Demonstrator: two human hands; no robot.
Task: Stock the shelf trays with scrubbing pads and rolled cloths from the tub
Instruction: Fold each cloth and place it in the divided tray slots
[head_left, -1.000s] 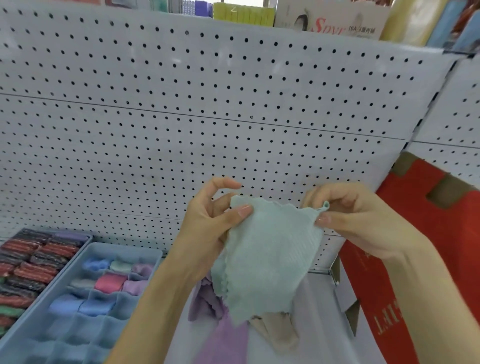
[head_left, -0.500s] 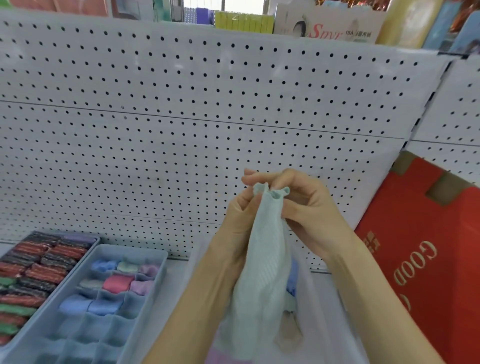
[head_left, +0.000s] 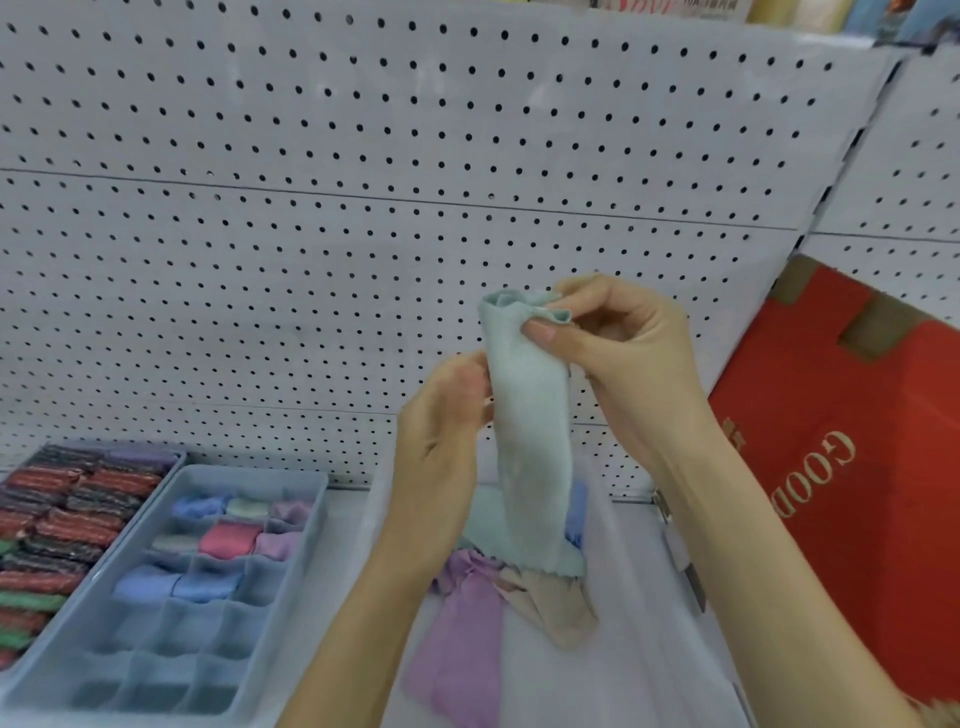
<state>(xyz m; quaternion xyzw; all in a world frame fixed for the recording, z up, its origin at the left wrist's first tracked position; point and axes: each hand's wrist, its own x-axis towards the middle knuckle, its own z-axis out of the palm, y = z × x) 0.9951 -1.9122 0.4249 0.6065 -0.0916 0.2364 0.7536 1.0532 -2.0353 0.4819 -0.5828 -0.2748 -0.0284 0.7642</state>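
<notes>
My right hand (head_left: 626, 358) pinches the mint cloth (head_left: 530, 415) at its top; left hand (head_left: 444, 421) grips its side midway. Cloth hangs folded lengthwise above the tub (head_left: 631, 670), right of the divided tray (head_left: 306, 525).

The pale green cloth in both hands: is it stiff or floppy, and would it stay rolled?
Probably floppy: the pale green cloth hangs limp from the pinch of the right hand. Likely light, since a fingertip pinch holds it up. It may unroll unless wedged, as the rolled cloths sit in cells of the divided tray.
</notes>
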